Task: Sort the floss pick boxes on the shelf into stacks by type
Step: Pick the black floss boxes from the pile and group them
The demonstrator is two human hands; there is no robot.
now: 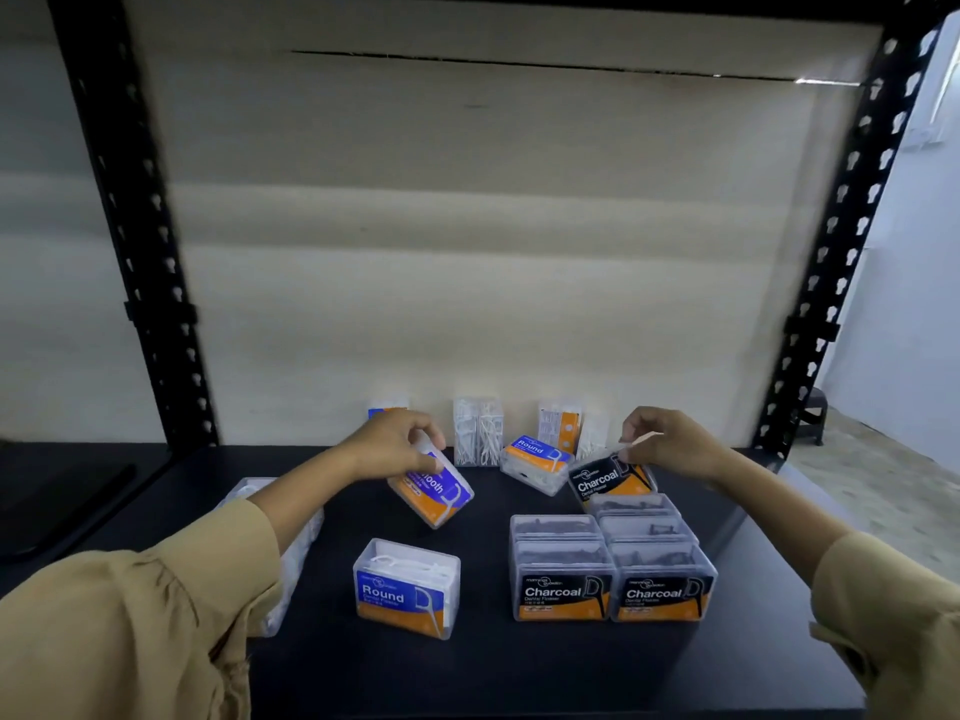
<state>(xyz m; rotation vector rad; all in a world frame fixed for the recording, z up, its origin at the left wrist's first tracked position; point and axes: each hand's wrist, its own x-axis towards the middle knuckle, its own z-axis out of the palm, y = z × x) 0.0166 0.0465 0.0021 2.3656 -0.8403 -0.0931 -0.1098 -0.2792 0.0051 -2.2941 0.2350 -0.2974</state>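
Both hands are up over the black shelf (pixel 322 667), each clamped on one box. The left hand (pixel 393 443) grips a tilted Smooth box (pixel 434 492) lifted off the surface; the right hand (pixel 670 442) pinches the top edge of a tilted Charcoal box (pixel 609 478). Four more Charcoal boxes (pixel 613 569) stand packed two by two at front right. Two Round boxes show: one (pixel 407 587) upright at front centre, one (pixel 535 462) tipped near the back. Three boxes (pixel 478 431) line the rear wall, and a clear box (pixel 291 558) sits under the left sleeve. Bare shelf lies along the front edge and far left
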